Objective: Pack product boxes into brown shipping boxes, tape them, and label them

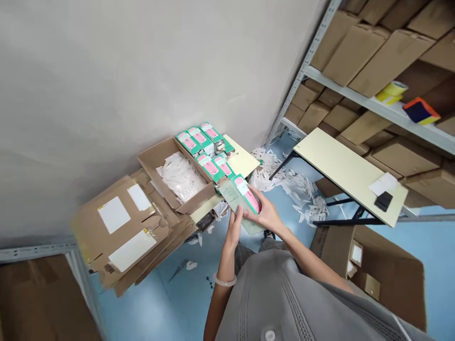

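My right hand (266,212) is wrapped around a small green and pink box (246,193), fingers along its far side and thumb across the near end. Against the left of that box lies a pale green printed panel (231,198). My left hand (234,226) pinches this panel at its lower edge. Whether the panel is a separate sheet or part of the box, I cannot tell. Just beyond my hands, several similar green and pink boxes (199,137) lie in rows on a cream table (245,160), with some small shiny items (219,146) among them.
An open carton (194,200) of white packets (181,176) stands left of the boxes, beside stacked flattened cardboard (137,213). White paper scraps (284,173) litter the blue floor. At right are a folding table (341,166) with a phone (383,201), a large open carton (394,274) and loaded shelves (362,102).
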`<move>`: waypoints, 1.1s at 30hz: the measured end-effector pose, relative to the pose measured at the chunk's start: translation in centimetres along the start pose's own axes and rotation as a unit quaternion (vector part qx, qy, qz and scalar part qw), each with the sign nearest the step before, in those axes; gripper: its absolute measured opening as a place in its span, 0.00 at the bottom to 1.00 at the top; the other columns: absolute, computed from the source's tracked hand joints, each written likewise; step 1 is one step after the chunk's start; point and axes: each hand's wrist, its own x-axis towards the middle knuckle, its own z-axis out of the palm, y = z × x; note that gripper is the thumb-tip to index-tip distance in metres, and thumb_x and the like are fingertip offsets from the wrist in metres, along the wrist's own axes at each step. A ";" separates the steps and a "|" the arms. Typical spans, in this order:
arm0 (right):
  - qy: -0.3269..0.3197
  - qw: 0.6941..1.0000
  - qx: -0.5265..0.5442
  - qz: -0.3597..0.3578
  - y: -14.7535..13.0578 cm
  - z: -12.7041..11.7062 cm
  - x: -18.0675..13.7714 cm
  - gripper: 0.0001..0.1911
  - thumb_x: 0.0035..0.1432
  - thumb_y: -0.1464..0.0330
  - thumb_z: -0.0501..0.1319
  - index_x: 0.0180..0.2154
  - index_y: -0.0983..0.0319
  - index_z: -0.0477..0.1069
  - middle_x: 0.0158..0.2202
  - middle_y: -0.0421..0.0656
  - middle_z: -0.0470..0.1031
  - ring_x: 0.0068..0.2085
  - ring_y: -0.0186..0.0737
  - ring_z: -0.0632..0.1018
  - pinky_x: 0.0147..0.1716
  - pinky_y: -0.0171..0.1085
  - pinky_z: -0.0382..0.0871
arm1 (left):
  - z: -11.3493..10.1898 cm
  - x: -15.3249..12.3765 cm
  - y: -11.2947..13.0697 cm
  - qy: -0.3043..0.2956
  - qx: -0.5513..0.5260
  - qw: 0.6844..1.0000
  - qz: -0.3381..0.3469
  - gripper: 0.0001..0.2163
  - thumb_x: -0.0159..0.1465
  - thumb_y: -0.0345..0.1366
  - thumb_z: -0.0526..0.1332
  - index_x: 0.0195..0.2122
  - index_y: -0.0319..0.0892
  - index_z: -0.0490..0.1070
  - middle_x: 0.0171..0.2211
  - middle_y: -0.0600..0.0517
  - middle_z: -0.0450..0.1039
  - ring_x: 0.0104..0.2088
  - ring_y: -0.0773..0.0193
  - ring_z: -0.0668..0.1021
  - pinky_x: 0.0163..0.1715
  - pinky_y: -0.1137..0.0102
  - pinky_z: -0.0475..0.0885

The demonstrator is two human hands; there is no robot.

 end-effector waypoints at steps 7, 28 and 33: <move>0.040 0.999 -0.016 0.004 1.6 -6.4 -2.1 0.45 0.50 0.61 0.70 0.67 0.52 0.57 0.67 0.44 0.63 0.62 0.54 0.70 0.62 0.50 0.63 | 6.6 0.4 -1.7 -0.034 0.010 0.999 -0.034 0.34 0.65 0.59 0.54 0.68 0.49 0.56 0.66 0.47 0.62 0.66 0.53 0.65 0.64 0.59 0.65; 0.218 0.952 -0.071 0.202 18.8 -31.0 -10.9 0.43 0.52 0.60 0.66 0.68 0.52 0.57 0.64 0.44 0.68 0.61 0.55 0.71 0.58 0.51 0.68 | 35.9 3.2 -12.7 -0.234 0.124 0.951 -0.161 0.32 0.66 0.55 0.56 0.68 0.51 0.55 0.67 0.46 0.61 0.66 0.51 0.65 0.63 0.55 0.65; 0.268 0.930 -0.081 0.238 22.3 -33.7 -8.8 0.42 0.54 0.57 0.65 0.68 0.52 0.56 0.65 0.44 0.66 0.62 0.55 0.70 0.56 0.50 0.70 | 40.1 7.9 -13.5 -0.302 0.141 0.931 -0.148 0.29 0.66 0.55 0.56 0.66 0.52 0.58 0.67 0.48 0.62 0.66 0.52 0.65 0.65 0.57 0.63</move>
